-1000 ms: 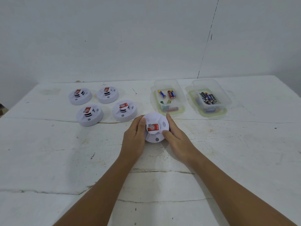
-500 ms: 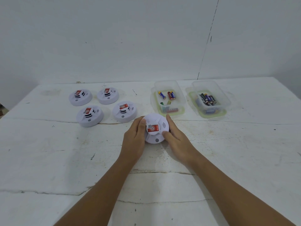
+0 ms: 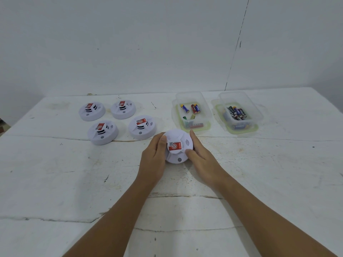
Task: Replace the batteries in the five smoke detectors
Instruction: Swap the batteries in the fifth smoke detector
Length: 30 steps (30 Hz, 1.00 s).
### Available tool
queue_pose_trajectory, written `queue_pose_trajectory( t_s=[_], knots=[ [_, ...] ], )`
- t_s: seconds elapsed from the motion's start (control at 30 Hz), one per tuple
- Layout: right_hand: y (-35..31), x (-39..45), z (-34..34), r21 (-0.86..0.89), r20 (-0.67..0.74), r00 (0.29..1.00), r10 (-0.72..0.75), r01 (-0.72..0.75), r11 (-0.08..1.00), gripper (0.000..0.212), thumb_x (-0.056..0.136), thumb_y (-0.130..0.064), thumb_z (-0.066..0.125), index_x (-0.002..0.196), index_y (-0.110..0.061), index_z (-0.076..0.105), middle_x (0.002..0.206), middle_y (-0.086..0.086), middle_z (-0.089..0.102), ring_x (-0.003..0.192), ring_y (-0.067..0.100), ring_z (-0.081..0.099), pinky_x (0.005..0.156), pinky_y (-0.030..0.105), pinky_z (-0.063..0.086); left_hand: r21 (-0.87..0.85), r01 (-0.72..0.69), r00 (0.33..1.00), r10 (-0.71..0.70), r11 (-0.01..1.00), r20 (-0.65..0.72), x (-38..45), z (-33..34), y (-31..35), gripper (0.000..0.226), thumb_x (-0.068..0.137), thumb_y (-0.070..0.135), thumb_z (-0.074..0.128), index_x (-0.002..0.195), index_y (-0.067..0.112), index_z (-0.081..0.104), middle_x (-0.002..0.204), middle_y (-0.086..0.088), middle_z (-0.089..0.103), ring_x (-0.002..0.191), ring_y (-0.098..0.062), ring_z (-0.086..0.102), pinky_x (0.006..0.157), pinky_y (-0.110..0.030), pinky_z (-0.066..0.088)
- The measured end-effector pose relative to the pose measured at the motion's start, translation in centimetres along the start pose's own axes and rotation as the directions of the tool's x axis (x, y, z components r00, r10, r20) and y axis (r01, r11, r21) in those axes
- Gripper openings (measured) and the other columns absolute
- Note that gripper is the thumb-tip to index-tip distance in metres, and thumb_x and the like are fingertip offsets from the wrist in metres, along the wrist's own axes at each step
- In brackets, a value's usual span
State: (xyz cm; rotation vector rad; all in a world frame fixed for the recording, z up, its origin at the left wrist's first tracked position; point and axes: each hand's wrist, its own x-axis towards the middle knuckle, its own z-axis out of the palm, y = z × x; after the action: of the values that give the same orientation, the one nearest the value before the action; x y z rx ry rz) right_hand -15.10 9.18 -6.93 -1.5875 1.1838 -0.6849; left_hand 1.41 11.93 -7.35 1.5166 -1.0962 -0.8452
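Observation:
A round white smoke detector (image 3: 177, 145) with a red label rests on the white table, face up, in the middle. My left hand (image 3: 153, 160) grips its left side with the thumb on its top. My right hand (image 3: 201, 160) holds its right side, index finger along the far rim and thumb on the near front. Several more white smoke detectors lie to the left: one nearest (image 3: 142, 127), one at front left (image 3: 102, 132), two at the back (image 3: 91, 110) (image 3: 123, 109).
Two clear plastic boxes stand behind the held detector. The left box (image 3: 192, 113) holds loose blue, red and green batteries. The right box (image 3: 238, 113) holds several dark batteries. The white table (image 3: 55, 173) is cracked and ends at a white wall.
Both hands stay on the detector in the same grip. The view has shifted slightly; nothing else moved.

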Motion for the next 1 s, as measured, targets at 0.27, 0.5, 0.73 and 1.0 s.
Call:
queue_pose_trajectory(
  t_s=[0.27, 0.5, 0.73, 1.0],
  knots=[
    [0.0, 0.0, 0.0, -0.009, -0.007, 1.000, 0.003, -0.003, 1.000, 0.066, 0.110, -0.026, 0.042, 0.165, -0.042, 0.009, 0.135, -0.041, 0.037, 0.114, -0.010, 0.050, 0.099, 0.018, 0.034, -0.003, 0.008, 1.000, -0.008, 1.000, 0.002, 0.1, 0.0, 0.2, 0.030, 0.111, 0.041, 0.039, 0.128, 0.032, 0.062, 0.117, 0.022, 0.066, 0.102, 0.022, 0.056, 0.077, 0.002, 0.042],
    [0.3, 0.1, 0.0, -0.010, -0.012, 1.000, -0.006, 0.006, 1.000, 0.066, 0.110, -0.025, 0.042, 0.165, -0.041, 0.011, 0.124, -0.047, 0.037, 0.112, -0.012, 0.050, 0.095, 0.015, 0.035, -0.012, 0.008, 1.000, -0.008, 1.000, 0.007, 0.0, -0.1, 0.3, 0.027, 0.111, 0.039, 0.040, 0.125, 0.034, 0.061, 0.116, 0.023, 0.065, 0.100, 0.023, 0.056, 0.077, 0.000, 0.044],
    [0.4, 0.0, 0.1, 0.002, -0.005, 0.998, -0.055, 0.055, 0.999, 0.068, 0.108, -0.028, 0.046, 0.164, -0.045, 0.012, 0.121, -0.053, 0.041, 0.123, -0.004, 0.054, 0.097, 0.015, 0.040, -0.046, 0.013, 1.000, -0.013, 0.999, 0.010, 0.2, -0.1, 0.2, 0.029, 0.110, 0.041, 0.041, 0.125, 0.031, 0.064, 0.118, 0.019, 0.068, 0.104, 0.015, 0.060, 0.078, -0.003, 0.046],
    [-1.3, 0.3, 1.3, -0.088, -0.006, 0.979, -0.205, 0.204, 0.975, 0.111, 0.081, -0.040, 0.086, 0.163, -0.047, 0.011, 0.148, -0.015, 0.038, 0.145, 0.003, 0.036, 0.112, 0.037, 0.049, -0.321, 0.091, 0.995, -0.096, 0.943, 0.001, 0.7, -1.2, 0.7, 0.030, 0.110, 0.032, 0.047, 0.123, 0.017, 0.068, 0.117, 0.001, 0.076, 0.114, -0.017, 0.070, 0.092, -0.031, 0.058]
  ],
)
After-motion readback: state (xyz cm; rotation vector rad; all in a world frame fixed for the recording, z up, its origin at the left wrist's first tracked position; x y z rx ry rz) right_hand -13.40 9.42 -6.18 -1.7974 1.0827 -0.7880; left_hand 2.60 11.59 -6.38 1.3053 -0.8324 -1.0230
